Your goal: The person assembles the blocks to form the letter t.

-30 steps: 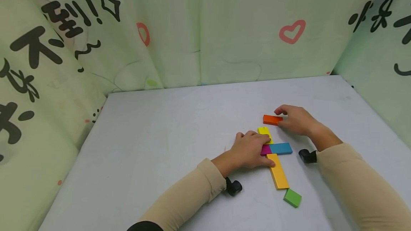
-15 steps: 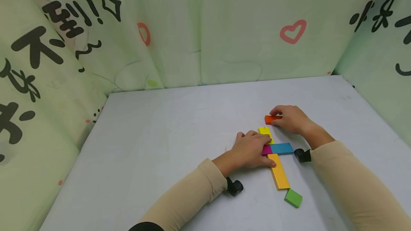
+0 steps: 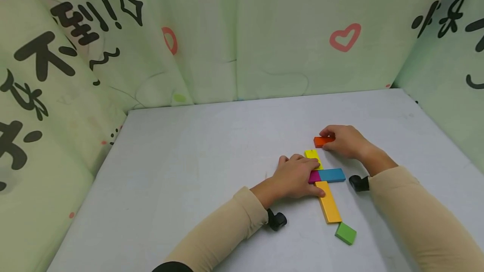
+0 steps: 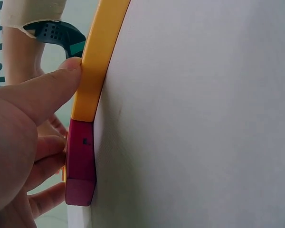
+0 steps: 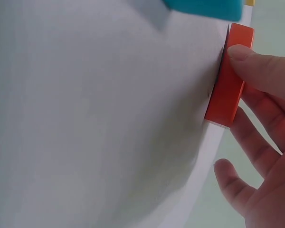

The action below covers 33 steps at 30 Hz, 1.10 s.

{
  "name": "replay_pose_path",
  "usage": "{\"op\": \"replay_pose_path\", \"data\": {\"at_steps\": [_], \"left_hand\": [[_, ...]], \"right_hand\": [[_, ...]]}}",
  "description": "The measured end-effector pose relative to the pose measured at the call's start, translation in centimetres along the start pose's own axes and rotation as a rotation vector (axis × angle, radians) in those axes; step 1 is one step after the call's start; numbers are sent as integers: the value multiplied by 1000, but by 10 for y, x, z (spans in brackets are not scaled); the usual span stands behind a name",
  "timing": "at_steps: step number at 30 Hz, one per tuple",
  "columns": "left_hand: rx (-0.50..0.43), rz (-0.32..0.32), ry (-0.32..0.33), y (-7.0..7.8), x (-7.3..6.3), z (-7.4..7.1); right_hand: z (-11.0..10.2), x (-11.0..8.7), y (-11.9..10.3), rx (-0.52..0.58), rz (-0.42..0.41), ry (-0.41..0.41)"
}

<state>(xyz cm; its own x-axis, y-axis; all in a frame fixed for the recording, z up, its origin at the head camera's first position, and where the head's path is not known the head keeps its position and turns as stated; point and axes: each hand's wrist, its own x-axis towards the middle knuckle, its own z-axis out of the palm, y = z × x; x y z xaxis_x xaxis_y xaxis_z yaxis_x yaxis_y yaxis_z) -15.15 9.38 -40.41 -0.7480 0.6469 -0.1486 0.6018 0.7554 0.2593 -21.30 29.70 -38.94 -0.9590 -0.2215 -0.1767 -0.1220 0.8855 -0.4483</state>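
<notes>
My right hand (image 3: 348, 142) pinches a red-orange block (image 3: 319, 142) just beyond the far end of a row of coloured blocks; in the right wrist view the thumb lies along the side of this block (image 5: 225, 85). My left hand (image 3: 293, 177) rests on the row with fingers spread. Its thumb touches a long amber block (image 3: 330, 209), while the other fingers reach over a yellow block (image 3: 311, 154) and a magenta block (image 3: 314, 176). In the left wrist view the magenta block (image 4: 80, 156) stands end to end with the amber one. A blue block (image 3: 332, 175) extends right from the magenta one.
A green block (image 3: 345, 233) lies tilted at the near end of the amber block. The white table (image 3: 189, 171) has printed curtains (image 3: 283, 32) at its back and sides. Black wrist devices (image 3: 277, 221) hang below both cuffs.
My right hand has moved left over the red-orange block and its thumb and finger have closed on it. That block has shifted slightly right. My left hand has stayed in place.
</notes>
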Motion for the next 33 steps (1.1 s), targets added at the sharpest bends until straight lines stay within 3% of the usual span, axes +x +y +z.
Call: {"op": "replay_pose_path", "data": {"at_steps": [33], "left_hand": [[14,-5,-7,1,-1,0]], "right_hand": [[-2,-41,11,0,-7,31]]}}
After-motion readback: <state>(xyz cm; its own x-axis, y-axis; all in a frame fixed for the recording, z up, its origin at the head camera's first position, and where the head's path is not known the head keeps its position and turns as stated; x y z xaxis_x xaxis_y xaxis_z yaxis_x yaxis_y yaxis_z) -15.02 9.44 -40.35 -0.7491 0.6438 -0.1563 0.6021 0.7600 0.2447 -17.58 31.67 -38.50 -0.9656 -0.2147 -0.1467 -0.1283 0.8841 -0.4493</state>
